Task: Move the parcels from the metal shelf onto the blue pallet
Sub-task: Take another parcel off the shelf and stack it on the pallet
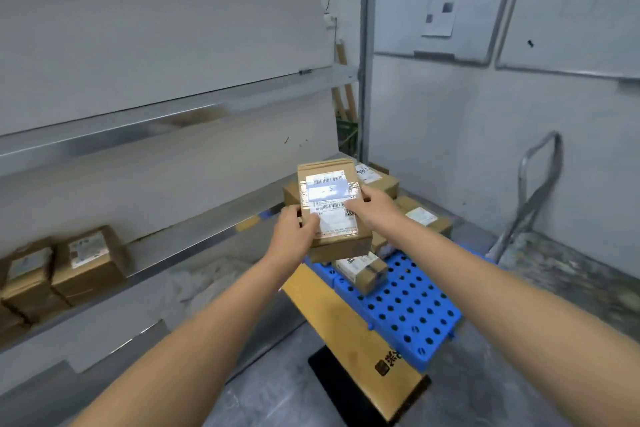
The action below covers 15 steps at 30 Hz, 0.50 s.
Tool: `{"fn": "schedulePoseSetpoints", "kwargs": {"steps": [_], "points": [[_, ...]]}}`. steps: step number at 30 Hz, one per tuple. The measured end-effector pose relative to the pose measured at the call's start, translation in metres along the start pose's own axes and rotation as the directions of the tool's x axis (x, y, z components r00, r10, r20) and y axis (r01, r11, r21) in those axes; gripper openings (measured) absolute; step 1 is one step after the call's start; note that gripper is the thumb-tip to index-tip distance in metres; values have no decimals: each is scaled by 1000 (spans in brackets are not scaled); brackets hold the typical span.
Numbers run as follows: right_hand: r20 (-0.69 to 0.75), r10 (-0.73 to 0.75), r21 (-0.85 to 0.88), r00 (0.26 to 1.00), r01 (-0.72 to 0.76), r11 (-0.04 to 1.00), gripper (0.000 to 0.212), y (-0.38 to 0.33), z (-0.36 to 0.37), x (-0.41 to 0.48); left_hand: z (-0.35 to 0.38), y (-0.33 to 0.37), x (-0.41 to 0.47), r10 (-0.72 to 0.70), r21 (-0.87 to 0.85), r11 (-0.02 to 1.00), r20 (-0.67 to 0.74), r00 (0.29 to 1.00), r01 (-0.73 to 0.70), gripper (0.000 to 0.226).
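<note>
I hold a brown cardboard parcel (330,199) with a white barcode label in both hands, in the air above the blue pallet (405,305). My left hand (294,230) grips its near left edge, thumb on top. My right hand (375,206) grips its right side. Several parcels lie on the pallet, among them a small one (362,270) just below the held parcel and others (424,218) behind it. Two more parcels (88,262) stand on the metal shelf (194,239) at the left.
A long yellow-brown carton (349,333) lies on the floor along the pallet's left side. A metal hand-trolley handle (535,191) rises at the right over a grey platform. Whiteboards hang on the wall behind. The upper shelf boards hold nothing in view.
</note>
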State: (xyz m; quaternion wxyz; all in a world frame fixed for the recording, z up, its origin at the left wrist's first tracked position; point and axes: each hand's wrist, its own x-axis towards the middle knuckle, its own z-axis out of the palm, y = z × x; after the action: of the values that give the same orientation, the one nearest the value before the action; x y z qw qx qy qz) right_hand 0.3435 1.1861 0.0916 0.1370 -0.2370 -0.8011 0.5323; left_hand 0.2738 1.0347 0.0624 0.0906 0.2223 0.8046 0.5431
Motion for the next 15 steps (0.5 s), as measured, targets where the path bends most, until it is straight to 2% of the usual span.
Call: {"fn": "schedulePoseSetpoints", "kwargs": {"steps": [2, 5, 7, 13, 15], "points": [[-36, -1, -15, 999, 0, 1000, 26, 16, -35, 8, 37, 14, 8, 18, -14, 1000, 22, 1000, -17, 10], [-67, 17, -22, 998, -19, 1000, 32, 38, -74, 20, 81, 28, 18, 28, -13, 1000, 35, 999, -28, 12], [-73, 35, -42, 997, -38, 998, 37, 51, -94, 28, 104, 32, 26, 24, 22, 999, 53, 998, -26, 6], [-52, 55, -5, 997, -55, 998, 43, 74, -115, 71, 138, 28, 63, 13, 49, 999, 69, 998, -17, 6], [-41, 50, 14, 998, -49, 999, 37, 78, -114, 90, 143, 24, 78, 0, 40, 999, 58, 998, -3, 9]]}}
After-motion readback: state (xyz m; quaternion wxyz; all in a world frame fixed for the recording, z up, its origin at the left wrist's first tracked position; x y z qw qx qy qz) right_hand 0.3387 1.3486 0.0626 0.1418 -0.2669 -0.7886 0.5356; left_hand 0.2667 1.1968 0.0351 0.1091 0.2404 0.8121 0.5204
